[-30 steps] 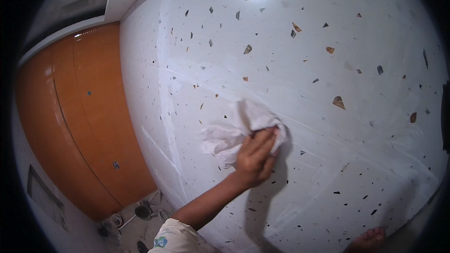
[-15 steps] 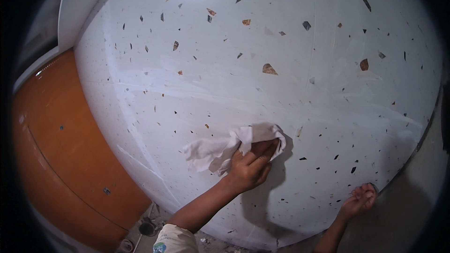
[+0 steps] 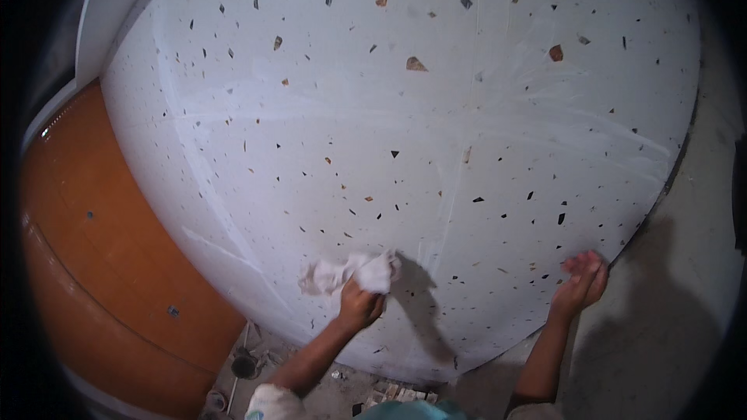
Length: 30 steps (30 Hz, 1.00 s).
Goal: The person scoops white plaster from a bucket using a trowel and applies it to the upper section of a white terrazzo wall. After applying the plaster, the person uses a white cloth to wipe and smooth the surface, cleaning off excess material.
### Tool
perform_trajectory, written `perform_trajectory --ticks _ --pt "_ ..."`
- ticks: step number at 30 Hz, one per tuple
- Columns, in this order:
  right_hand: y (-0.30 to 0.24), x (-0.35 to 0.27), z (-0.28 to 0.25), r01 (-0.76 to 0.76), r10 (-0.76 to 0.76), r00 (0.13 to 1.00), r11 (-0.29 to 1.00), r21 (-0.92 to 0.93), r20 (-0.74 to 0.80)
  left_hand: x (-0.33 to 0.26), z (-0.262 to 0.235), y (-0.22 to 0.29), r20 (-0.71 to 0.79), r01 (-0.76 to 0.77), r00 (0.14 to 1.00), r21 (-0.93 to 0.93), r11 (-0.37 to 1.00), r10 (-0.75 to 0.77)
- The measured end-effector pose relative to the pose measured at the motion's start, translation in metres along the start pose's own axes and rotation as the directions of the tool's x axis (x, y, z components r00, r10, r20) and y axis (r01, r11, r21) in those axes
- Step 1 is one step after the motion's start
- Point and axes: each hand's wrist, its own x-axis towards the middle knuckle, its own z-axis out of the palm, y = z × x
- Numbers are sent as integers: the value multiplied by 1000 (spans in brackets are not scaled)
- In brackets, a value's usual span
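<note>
A crumpled white cloth (image 3: 354, 271) lies against the lower part of a pale speckled terrazzo panel (image 3: 327, 194). My left hand (image 3: 362, 305) grips the cloth from below, with bent fingers partly tucked into its folds. Brown, grey and black chips dot the panel, and whitish smears and streaks cross it. My right hand (image 3: 580, 286) is at the panel's right edge, holding nothing that I can see. Its fingers are loosely bent and a little blurred, reaching toward the surface.
On the left stands a glossy orange-brown panel (image 3: 117, 264). At the bottom, the grey floor has a dark round object (image 3: 243, 365), a thin pale rod (image 3: 234, 389) and scattered debris (image 3: 401, 393). A grey wall (image 3: 661, 319), with shadow on it, is on the right.
My left hand has drawn the cloth down and slightly left along the panel. My right hand has moved up along the right edge relative to the panel. The whole view has shifted.
</note>
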Motion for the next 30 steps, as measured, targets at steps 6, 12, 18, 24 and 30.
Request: perform_trajectory --ticks 6,12,18,24,30 --pt "-25 -136 -18 -552 602 660 794 -254 450 -61 -29 73 62 816 403 -477 328 -913" --pt "-51 -216 4 -316 522 337 847 -429 783 -48 -29 96 538 558 222 -754 -347 -813" --pt "-50 -197 6 -362 475 459 872 -330 751 -43 -31 98 666 304 338 -746 -592 -665" --pt "-39 -203 -4 -439 657 106 705 -558 746 -34 -23 100 676 243 302 -736 -632 -672" --pt "-38 -158 -6 -918 727 -24 256 -304 686 -55 -33 78 589 683 167 -648 -338 -791"
